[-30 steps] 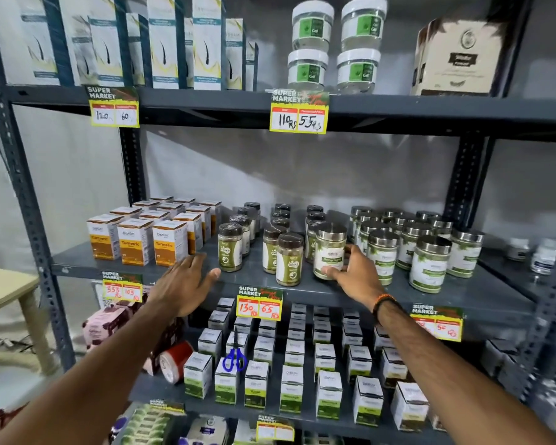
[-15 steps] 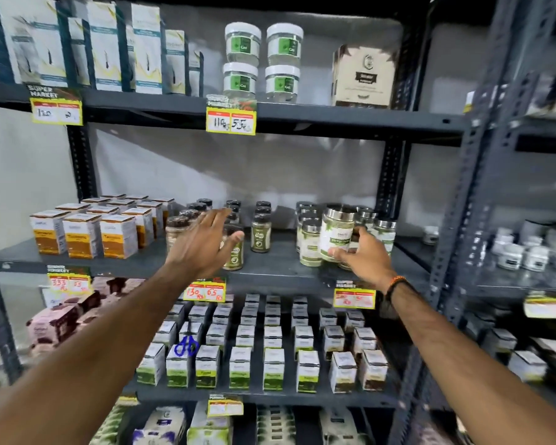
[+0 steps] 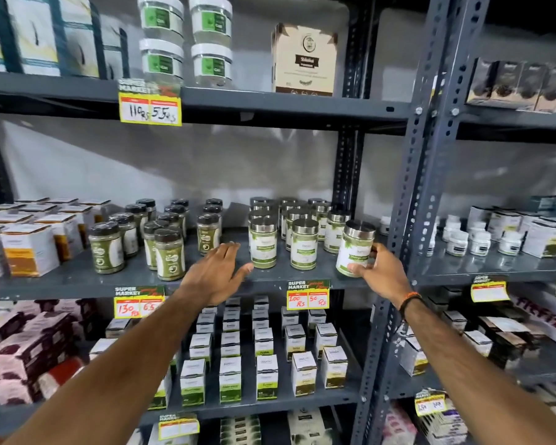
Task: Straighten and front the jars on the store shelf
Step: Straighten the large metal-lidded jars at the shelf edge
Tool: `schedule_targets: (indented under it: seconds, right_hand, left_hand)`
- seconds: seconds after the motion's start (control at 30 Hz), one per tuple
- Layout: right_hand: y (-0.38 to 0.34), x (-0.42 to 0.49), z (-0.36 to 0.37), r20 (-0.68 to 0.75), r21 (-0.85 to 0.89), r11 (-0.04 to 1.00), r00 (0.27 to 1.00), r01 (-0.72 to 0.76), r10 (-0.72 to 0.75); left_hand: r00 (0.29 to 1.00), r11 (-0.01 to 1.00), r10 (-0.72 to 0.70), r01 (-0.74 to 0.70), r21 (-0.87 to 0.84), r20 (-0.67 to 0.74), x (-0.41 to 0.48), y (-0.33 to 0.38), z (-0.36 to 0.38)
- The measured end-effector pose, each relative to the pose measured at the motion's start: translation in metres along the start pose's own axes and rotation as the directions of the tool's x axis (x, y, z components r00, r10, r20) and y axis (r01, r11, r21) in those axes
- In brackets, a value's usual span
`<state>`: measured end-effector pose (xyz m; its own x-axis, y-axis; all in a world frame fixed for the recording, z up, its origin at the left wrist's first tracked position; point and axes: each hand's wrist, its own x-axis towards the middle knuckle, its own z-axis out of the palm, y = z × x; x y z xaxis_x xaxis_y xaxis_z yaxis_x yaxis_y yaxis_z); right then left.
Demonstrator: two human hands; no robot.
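Middle shelf of a store rack. The right hand grips a steel-lidded jar, tilted, at the shelf's front right edge beside the upright post. The left hand hovers open, holding nothing, just before another steel-lidded front jar. The steel-lidded jars appear largely rowed and label-forward; the dark-lidded jars to the left stand unevenly staggered, suggesting the task is partway done.

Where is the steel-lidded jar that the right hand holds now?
The jar is tilted at the right front of the middle shelf, in the right hand, beside the grey upright post.
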<state>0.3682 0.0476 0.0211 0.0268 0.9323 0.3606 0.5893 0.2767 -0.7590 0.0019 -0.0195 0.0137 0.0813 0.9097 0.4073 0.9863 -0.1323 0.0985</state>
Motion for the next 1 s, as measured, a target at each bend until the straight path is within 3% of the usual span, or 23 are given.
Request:
schedule_targets:
  seconds: [0.3,0.63,0.8,1.0]
  right_hand:
    - [0.012,0.027,0.025,-0.002,-0.056,0.998,1.000,-0.017,0.017]
    - [0.011,0.034,0.038,-0.042,-0.136,0.985,0.994,-0.103,0.099]
    - [0.010,0.030,0.050,-0.088,-0.326,0.942,0.995,-0.081,0.056]
    - [0.007,0.036,0.060,-0.143,-0.368,0.916,0.983,-0.160,0.114]
  left_hand:
    - [0.979,0.999,-0.041,0.036,0.027,0.199,0.022,-0.027,0.034]
    - [0.995,0.996,-0.016,0.007,0.090,0.101,0.020,-0.032,0.047]
    - [0.996,0.995,-0.013,0.005,0.097,0.085,0.020,-0.032,0.049]
    - [0.996,0.994,-0.019,0.010,0.107,0.083,0.020,-0.032,0.049]
